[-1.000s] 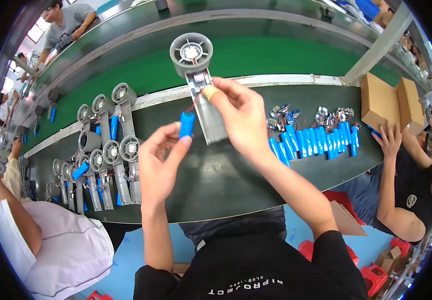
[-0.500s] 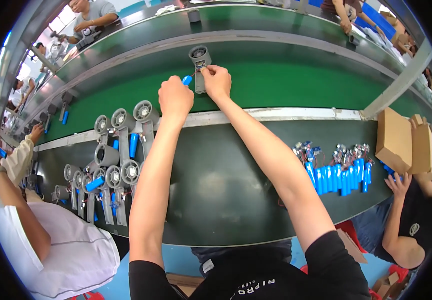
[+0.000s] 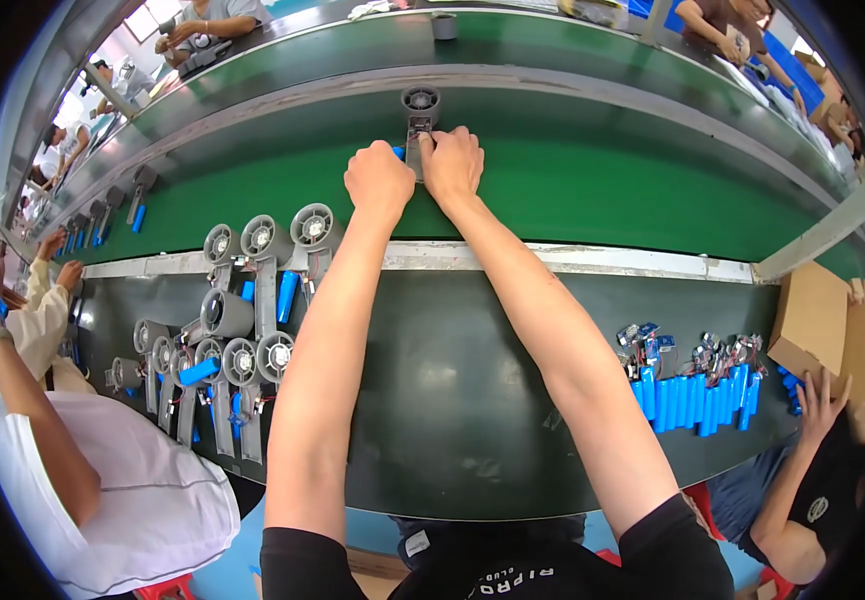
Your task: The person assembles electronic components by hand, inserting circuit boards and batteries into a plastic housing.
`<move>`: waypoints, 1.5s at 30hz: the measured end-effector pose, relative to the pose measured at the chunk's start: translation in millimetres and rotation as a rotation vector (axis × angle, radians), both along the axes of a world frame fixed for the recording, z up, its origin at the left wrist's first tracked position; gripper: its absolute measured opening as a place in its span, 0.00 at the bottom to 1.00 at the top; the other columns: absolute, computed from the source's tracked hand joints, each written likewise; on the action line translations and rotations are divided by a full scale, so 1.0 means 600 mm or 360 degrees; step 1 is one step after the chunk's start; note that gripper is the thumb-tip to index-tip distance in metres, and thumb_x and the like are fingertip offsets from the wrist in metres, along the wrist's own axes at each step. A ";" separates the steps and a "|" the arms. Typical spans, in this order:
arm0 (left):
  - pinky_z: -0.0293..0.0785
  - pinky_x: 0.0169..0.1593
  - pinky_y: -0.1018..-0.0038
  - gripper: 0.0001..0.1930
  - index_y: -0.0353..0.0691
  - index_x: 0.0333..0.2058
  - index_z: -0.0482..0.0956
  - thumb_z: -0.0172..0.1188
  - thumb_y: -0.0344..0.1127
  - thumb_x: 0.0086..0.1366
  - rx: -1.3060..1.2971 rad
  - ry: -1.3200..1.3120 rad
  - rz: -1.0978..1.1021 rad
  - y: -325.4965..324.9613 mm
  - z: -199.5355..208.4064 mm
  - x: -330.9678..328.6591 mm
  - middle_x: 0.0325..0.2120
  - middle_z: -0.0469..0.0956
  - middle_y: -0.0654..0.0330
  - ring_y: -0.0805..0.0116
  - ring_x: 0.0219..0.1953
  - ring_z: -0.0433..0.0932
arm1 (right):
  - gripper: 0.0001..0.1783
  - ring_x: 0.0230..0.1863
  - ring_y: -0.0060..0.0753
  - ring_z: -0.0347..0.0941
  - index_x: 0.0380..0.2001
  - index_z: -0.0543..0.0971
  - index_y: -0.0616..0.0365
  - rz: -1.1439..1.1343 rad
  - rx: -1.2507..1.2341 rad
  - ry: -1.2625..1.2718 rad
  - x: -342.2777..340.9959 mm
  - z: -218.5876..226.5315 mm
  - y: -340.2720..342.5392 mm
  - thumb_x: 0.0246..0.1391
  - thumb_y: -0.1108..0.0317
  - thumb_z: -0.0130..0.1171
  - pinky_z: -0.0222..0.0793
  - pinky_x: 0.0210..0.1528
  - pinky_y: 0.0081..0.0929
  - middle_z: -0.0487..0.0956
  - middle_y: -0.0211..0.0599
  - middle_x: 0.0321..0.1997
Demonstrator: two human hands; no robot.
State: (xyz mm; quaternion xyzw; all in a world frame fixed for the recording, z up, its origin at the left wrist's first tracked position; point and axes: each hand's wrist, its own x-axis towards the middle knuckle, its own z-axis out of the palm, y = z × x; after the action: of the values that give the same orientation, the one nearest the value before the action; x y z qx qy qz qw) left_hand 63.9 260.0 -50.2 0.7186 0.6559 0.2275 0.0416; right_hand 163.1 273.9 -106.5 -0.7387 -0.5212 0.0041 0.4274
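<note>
Ahead on the green belt lies a grey handheld fan half-shell (image 3: 419, 101), its round fan end pointing away and its handle toward me. Small circuit parts and wires show in the handle's upper part. My left hand (image 3: 380, 180) is closed at the handle's left side, around a blue cylindrical battery (image 3: 399, 153) of which only a bit shows. At the handle's right side is my right hand (image 3: 455, 164), its thumb bent onto the parts in the shell and its fingers curled along the edge. What lies under both hands is hidden.
Several grey fan shells (image 3: 242, 360) with blue batteries cover the table at left. On the right lie several wired blue batteries (image 3: 697, 400) with circuit boards, near a cardboard box (image 3: 810, 318). Co-workers sit close on both sides. A pale rail (image 3: 572, 260) borders the belt.
The view has shifted. My left hand has come closer to the fan handle, and the battery it holds now sits against the shell. My right thumb has moved further onto the handle.
</note>
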 end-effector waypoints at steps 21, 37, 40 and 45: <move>0.70 0.33 0.71 0.11 0.33 0.32 0.80 0.65 0.37 0.57 -0.0241 -0.0098 -0.0336 -0.406 0.142 -0.327 0.23 0.78 0.56 0.66 0.28 0.74 | 0.31 0.34 0.40 0.76 0.27 0.80 0.63 0.1180 -0.0336 0.0162 -0.137 0.135 -0.241 0.47 0.40 0.62 0.70 0.37 0.35 0.79 0.45 0.29; 0.68 0.47 0.66 0.21 0.34 0.46 0.74 0.66 0.28 0.51 -0.0166 -0.0452 -0.0529 -0.504 0.059 -0.302 0.36 0.68 0.53 0.54 0.43 0.70 | 0.34 0.47 0.47 0.72 0.49 0.72 0.52 0.1609 0.0035 -0.0242 -0.122 0.145 -0.422 0.36 0.59 0.73 0.71 0.46 0.37 0.71 0.41 0.45; 0.68 0.50 0.67 0.19 0.34 0.44 0.75 0.66 0.29 0.53 -0.0124 -0.0584 -0.0665 -0.510 0.062 -0.281 0.41 0.70 0.53 0.54 0.47 0.71 | 0.34 0.48 0.46 0.74 0.49 0.74 0.54 0.1620 0.0128 -0.0141 -0.094 0.180 -0.465 0.34 0.66 0.74 0.73 0.47 0.35 0.72 0.41 0.48; 0.69 0.49 0.68 0.14 0.33 0.40 0.77 0.65 0.32 0.56 -0.0221 -0.1074 -0.1021 -0.508 0.058 -0.244 0.42 0.75 0.51 0.56 0.44 0.74 | 0.34 0.49 0.45 0.74 0.48 0.75 0.55 0.1628 0.0192 -0.0095 -0.053 0.230 -0.508 0.32 0.69 0.75 0.73 0.50 0.35 0.73 0.43 0.50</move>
State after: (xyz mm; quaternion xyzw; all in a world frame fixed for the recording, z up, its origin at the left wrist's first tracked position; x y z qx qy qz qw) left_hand -82.7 -44.9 -15.2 0.7664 0.3641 0.3796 0.3687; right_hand 131.3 -30.9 31.6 -0.3633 -0.8270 0.1614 0.3976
